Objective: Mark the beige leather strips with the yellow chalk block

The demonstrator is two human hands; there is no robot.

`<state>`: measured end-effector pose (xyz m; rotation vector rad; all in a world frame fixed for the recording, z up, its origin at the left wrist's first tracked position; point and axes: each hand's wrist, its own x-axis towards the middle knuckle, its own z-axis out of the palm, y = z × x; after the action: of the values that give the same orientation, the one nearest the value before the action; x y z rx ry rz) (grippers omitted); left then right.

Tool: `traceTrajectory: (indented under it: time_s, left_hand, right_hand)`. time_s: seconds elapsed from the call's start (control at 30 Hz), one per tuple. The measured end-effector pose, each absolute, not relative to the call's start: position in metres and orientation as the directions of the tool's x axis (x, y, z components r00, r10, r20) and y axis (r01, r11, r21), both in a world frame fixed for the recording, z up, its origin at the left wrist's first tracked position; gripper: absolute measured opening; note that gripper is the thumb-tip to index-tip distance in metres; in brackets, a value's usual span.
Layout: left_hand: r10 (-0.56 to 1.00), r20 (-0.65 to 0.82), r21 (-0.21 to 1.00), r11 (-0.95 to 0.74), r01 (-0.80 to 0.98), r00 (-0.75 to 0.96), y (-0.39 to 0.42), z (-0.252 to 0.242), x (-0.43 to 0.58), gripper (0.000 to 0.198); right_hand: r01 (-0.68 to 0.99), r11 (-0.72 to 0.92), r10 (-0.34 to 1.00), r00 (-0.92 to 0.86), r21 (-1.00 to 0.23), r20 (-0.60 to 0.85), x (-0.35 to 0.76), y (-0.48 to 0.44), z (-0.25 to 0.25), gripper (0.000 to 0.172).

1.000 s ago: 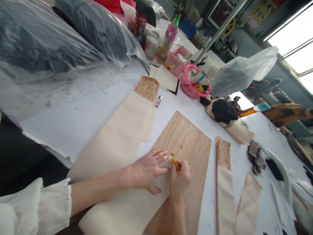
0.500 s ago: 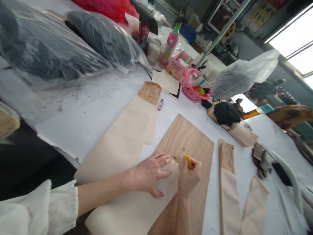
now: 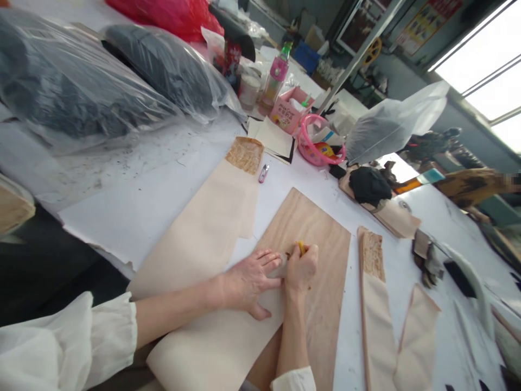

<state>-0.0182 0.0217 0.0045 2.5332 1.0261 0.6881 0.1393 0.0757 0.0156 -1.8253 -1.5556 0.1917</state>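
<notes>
A wooden board (image 3: 321, 228) lies on the white table, and a pale beige sheet (image 3: 220, 347) overlaps its left part. My left hand (image 3: 250, 282) rests flat on this sheet with its fingers spread. Just to its right, my right hand (image 3: 302, 269) is closed around a small yellow piece (image 3: 302, 247), most of which the fingers hide. Its knuckles are near the sheet's far edge, where small brown bits show. Another beige sheet (image 3: 195, 228) with a brown, rough-looking end (image 3: 245, 155) lies beyond my left arm.
Pink snippers (image 3: 264, 174) lie near the rough end. Behind them stand a pink basket (image 3: 315, 155), a pink box (image 3: 287, 111) and a bottle (image 3: 277, 76). Folded beige pieces (image 3: 378, 315) lie right of the board. Plastic-wrapped dark bundles (image 3: 171, 70) fill the back left.
My right hand, with the yellow piece, has moved left and slightly away from me, closer to my left hand. My left hand stays flat on the sheet. The view has shifted slightly.
</notes>
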Motion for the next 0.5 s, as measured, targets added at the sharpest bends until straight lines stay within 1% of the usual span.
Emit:
traceTrajectory:
  time_s: [0.07, 0.13, 0.23, 0.3, 0.4, 0.5]
  left_hand:
    - [0.720, 0.317, 0.480, -0.683, 0.550, 0.618, 0.021, 0.005, -0.019, 0.071]
    - [0.724, 0.314, 0.494, -0.677, 0.545, 0.614, 0.020, 0.006, -0.020, 0.071]
    - [0.719, 0.304, 0.491, -0.681, 0.544, 0.626, 0.020, 0.007, -0.020, 0.072]
    - [0.714, 0.301, 0.476, -0.687, 0.549, 0.632, 0.021, 0.007, -0.020, 0.070]
    - [0.722, 0.298, 0.461, -0.681, 0.568, 0.624, 0.021, 0.006, -0.019, 0.067]
    - [0.728, 0.303, 0.467, -0.676, 0.570, 0.614, 0.021, 0.005, -0.019, 0.070]
  right_hand:
    - [0.783, -0.009, 0.902, 0.276, -0.622, 0.334, 0.145, 0.065, 0.021, 0.018]
    - [0.773, 0.027, 0.925, 0.222, -0.634, 0.309, 0.149, 0.050, 0.023, 0.021]
    - [0.776, 0.086, 0.959, 0.105, -0.624, 0.263, 0.148, 0.036, 0.018, 0.018]
    - [0.787, 0.095, 0.962, 0.085, -0.609, 0.259, 0.143, 0.040, 0.012, 0.015]
    - [0.789, 0.060, 0.954, 0.134, -0.612, 0.267, 0.135, 0.062, 0.007, 0.012]
    - [0.763, 0.003, 0.931, 0.234, -0.646, 0.280, 0.134, 0.078, 0.013, 0.011]
